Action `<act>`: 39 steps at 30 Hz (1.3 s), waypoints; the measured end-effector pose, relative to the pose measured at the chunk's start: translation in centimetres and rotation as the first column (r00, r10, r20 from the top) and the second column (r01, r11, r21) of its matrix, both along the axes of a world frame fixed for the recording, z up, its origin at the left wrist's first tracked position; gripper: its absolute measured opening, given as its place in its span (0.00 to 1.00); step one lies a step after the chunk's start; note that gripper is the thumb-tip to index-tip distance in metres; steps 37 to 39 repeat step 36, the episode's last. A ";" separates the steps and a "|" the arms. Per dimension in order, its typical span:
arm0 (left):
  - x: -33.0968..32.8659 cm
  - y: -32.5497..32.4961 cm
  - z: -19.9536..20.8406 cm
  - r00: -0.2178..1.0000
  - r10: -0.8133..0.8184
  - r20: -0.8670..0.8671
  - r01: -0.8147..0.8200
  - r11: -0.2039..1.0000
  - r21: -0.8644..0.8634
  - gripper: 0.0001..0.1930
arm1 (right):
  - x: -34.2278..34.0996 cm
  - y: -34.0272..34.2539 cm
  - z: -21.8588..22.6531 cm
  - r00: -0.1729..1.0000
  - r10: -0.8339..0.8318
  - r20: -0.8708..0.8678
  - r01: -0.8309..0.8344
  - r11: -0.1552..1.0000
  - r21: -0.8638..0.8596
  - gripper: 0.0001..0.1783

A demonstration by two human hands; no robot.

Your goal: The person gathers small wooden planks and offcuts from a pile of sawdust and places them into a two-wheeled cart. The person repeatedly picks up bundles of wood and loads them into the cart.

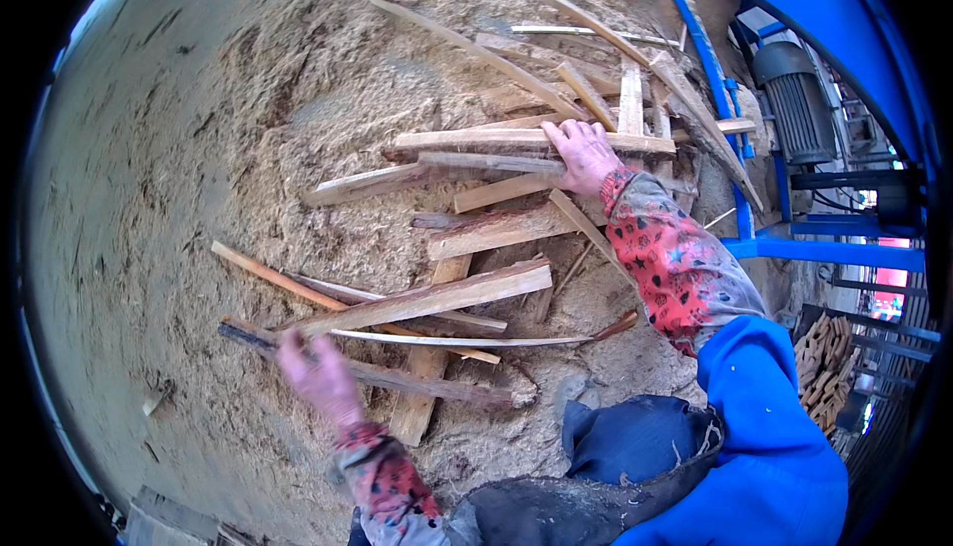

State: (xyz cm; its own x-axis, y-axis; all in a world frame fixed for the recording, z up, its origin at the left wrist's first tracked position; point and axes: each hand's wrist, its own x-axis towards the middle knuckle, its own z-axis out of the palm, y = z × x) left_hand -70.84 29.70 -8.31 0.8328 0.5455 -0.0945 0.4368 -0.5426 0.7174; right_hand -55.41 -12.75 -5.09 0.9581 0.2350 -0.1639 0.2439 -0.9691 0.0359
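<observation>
My right hand (584, 157) is closed over a long pale wooden slat (476, 139), its fingers lapping the upper edge. Just below that slat lies a greyer strip of wood (486, 162), its right end close to my palm. My left hand (323, 379) is smeared by motion over the left end of a bark-edged stick (427, 384) with a dark tip; its grip is not clear. Between the hands rest a thick wedge-shaped offcut (447, 296), a thin pale strip (467, 340), an orange-brown stick (278, 276) and a short board (422, 397) beneath them.
Sawdust (199, 149) covers the ground. More slats (476, 55) lie crossed beyond my right hand. At the right stands a blue metal frame (834, 251) with a grey motor (794, 99). A stack of cut wood (826, 367) sits at the lower right.
</observation>
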 end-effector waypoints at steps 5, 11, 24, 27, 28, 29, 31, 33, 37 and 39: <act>0.6 -9.9 -0.5 0.710 -0.703 0.040 0.701 0.711 0.059 0.25 | 0.6 1.4 -1.8 0.997 -0.006 -0.083 0.001 0.998 -0.058 0.34; -0.4 -10.4 -0.3 0.641 -0.767 0.026 0.767 0.641 -0.029 0.13 | -0.1 3.1 1.5 1.000 -0.011 0.000 0.011 0.997 0.075 0.29; -2.1 -15.5 9.9 0.146 -0.958 0.248 0.832 -0.017 -0.554 0.16 | -15.5 10.3 4.6 0.961 0.153 -0.232 0.015 0.804 0.594 0.22; -2.1 -14.7 7.4 0.375 -0.872 0.314 0.909 0.278 -0.312 0.17 | -18.3 4.0 6.0 0.981 -0.163 -0.105 0.193 0.862 0.468 0.12; -2.0 -14.8 5.9 0.407 -0.867 0.289 0.901 0.329 -0.283 0.16 | -19.0 1.3 6.2 0.939 -0.331 -0.089 0.335 0.830 0.446 0.12; -1.3 -14.8 5.9 0.441 -0.863 0.246 0.882 0.366 -0.297 0.16 | -19.6 -1.6 6.1 0.865 -0.501 -0.022 0.459 0.772 0.439 0.13; -1.1 -14.6 4.5 0.498 -0.828 0.258 0.859 0.428 -0.281 0.15 | -19.5 -6.1 6.0 0.663 -0.748 0.029 0.703 0.635 0.320 0.29; -0.9 -15.2 4.0 0.512 -0.823 0.247 0.840 0.419 -0.344 0.14 | -20.6 -11.4 2.4 0.462 -0.887 0.025 0.843 0.448 0.300 0.41; -0.6 -15.7 3.8 0.493 -0.851 0.182 0.850 0.426 -0.310 0.13 | -18.5 -13.3 1.1 0.256 -0.766 -0.590 0.906 -0.022 0.422 0.46; -0.6 -15.7 3.8 0.493 -0.851 0.182 0.850 0.426 -0.310 0.13 | -18.5 -13.3 1.1 0.256 -0.766 -0.590 0.906 -0.022 0.422 0.46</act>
